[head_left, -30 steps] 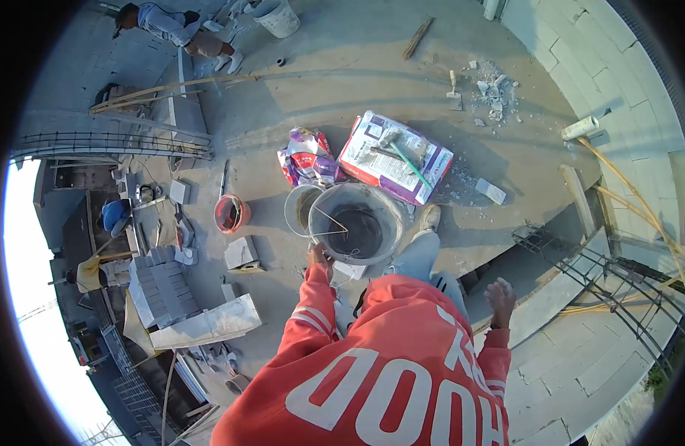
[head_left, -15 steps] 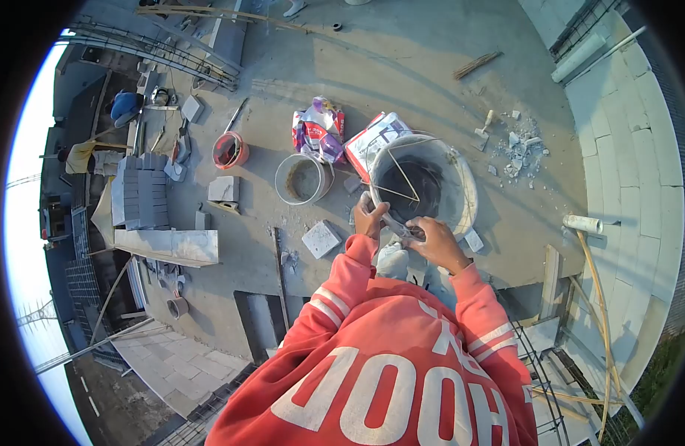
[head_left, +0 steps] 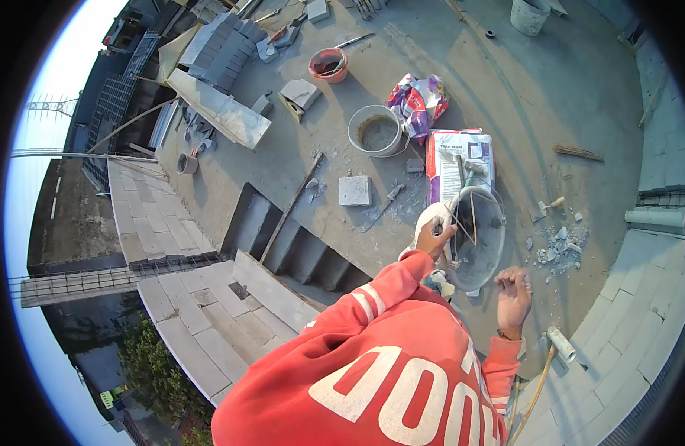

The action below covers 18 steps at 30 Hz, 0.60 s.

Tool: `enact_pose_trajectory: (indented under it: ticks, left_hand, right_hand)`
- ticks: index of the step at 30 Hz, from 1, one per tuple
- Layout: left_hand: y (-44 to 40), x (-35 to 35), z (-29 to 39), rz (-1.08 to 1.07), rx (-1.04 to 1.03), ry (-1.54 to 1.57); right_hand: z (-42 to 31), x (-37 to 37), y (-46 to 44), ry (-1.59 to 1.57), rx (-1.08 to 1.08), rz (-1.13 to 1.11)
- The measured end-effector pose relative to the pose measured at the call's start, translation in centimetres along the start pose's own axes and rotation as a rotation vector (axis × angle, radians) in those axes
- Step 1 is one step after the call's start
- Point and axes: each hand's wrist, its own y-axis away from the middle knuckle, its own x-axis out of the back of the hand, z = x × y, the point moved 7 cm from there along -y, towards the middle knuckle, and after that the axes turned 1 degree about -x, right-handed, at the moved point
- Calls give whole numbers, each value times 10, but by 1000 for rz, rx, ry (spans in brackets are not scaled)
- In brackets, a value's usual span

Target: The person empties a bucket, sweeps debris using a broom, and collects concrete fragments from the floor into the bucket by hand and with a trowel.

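Note:
A large pale bucket (head_left: 493, 249), dark inside, stands in front of me with a thin wire handle (head_left: 473, 215) crossing its opening. My left hand (head_left: 434, 238) is closed at the near left rim of this bucket, its fingertips partly hidden. To the right, my right hand (head_left: 514, 296) is raised apart from the bucket, its fingers loosely bent and nothing visible in them. Just beyond the bucket lies a white and red bag (head_left: 441, 168) marked "Thin Bed", with a tool with a greenish handle (head_left: 472, 175) by it.
A smaller bucket (head_left: 359, 132) and a crumpled bag (head_left: 413, 111) stand farther off, near a red bucket (head_left: 330, 65). A pale block (head_left: 355, 191) lies on the floor. Stairwell steps (head_left: 301, 255) drop away at left. Rubble (head_left: 562, 245) and a mallet (head_left: 548, 207) lie right.
My right hand has left the bucket rim and moved right. My left hand remains at the bucket. The view has turned, bringing the stairwell and more of the left side into sight.

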Motion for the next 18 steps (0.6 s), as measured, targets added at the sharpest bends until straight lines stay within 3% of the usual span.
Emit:
enact_pose_trajectory:
  ticks: [2,4,8,9,11,18]
  left_hand:
    - [1,-2,-23,3,122,110]
    - [0,0,-21,-36,182,182]
    - [-8,-7,-15,-120,228,280]
    - [-5,-7,3,-142,257,293]
    - [-13,-7,5,-146,196,295]
    - [-29,-12,21,-186,97,147]
  right_hand:
    - [6,12,-1,196,-48,55]
    - [12,-14,-8,696,-163,80]
    - [49,-32,-21,1070,-141,-67]
    - [53,-28,-24,1079,-138,-32]
    - [51,-34,-29,1232,106,-37]
    - [31,-47,-16,1141,129,95]
